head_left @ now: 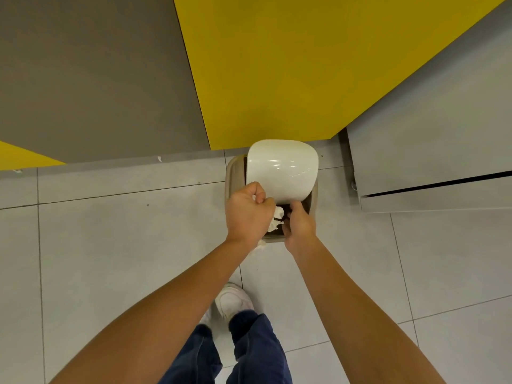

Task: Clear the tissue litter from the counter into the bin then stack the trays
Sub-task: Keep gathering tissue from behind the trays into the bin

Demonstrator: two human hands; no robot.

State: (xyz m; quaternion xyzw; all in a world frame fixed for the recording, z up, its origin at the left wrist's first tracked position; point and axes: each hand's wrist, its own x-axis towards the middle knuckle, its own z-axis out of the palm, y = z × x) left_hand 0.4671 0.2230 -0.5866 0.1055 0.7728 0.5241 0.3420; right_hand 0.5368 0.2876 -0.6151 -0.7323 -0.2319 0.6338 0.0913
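A cream-white tray [282, 170] is tipped over a beige floor bin [230, 173] with a dark inside. My left hand [248, 213] grips the tray's near left corner. My right hand [300, 223] holds the near right corner, its curled fingers touching a crumpled white tissue [278, 216]. This tissue hangs between my hands, over the bin's opening. Another bit of tissue [260, 244] shows under my left wrist at the bin's near rim. The tray and my hands hide most of the bin's inside.
The bin stands on grey floor tiles against a yellow panel [304, 65], with a grey-brown wall [91, 79] to the left. A grey cabinet [432, 139] stands close on the right. My white shoe [232, 300] and blue trouser legs are just behind the bin.
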